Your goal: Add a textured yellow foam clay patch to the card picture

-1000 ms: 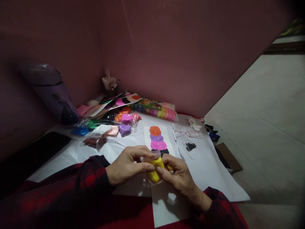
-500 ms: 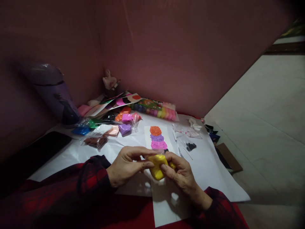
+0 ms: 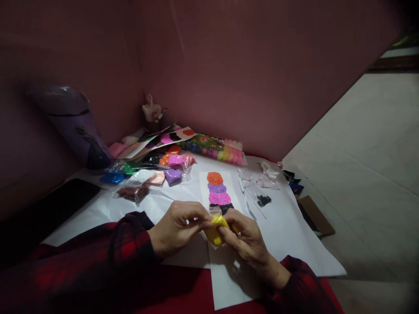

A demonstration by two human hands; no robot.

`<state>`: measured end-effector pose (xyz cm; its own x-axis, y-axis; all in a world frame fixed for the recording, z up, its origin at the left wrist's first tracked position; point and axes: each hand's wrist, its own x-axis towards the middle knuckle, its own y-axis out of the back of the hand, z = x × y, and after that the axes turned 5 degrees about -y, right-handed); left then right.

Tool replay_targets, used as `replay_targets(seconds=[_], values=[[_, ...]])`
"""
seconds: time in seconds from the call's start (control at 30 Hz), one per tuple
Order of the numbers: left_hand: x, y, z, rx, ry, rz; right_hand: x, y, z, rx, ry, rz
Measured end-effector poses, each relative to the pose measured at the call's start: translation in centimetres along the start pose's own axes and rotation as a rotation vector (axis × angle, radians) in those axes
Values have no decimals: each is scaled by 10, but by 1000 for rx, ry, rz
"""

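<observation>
Between my hands is a small clear packet of yellow modelling clay (image 3: 215, 233), held above the paper. My left hand (image 3: 181, 224) pinches the packet's upper left edge between thumb and fingertips. On the other side, my right hand (image 3: 245, 235) grips it with the thumb on its front; a bit of yellow shows behind those fingers too. Just beyond lies a paper strip (image 3: 204, 185) bearing a textured column of orange, purple, pink and black clay (image 3: 220, 199). Its lower part is partly hidden by my hands.
Packets of coloured clay (image 3: 132, 192) lie at the left, near a dark flat object (image 3: 70, 198). A box of clay sticks (image 3: 212, 148) sits by the wall. A metal tool (image 3: 245, 198), a thin stick (image 3: 260, 210) and a black clay packet (image 3: 263, 200) are at the right.
My left fingers have drawn together into a pinch at the packet's top edge, and the packet has tilted slightly. More of the black clay on the strip is visible.
</observation>
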<state>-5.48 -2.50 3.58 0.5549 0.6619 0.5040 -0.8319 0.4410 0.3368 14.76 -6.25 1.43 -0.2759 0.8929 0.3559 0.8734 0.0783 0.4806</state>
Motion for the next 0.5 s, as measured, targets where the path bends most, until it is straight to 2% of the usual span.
replay_targets(seconds=[0.07, 0.2, 0.33, 0.5], values=[[0, -1, 1, -42, 76, 47, -1, 0, 1, 35, -25, 2], [2, -3, 3, -246, 274, 237, -1, 0, 1, 97, -46, 64], [4, -3, 3, -374, 399, 164, 1, 1, -2, 95, -17, 100], [5, -1, 4, -384, 377, 128, 2, 3, -3, 53, -35, 102]])
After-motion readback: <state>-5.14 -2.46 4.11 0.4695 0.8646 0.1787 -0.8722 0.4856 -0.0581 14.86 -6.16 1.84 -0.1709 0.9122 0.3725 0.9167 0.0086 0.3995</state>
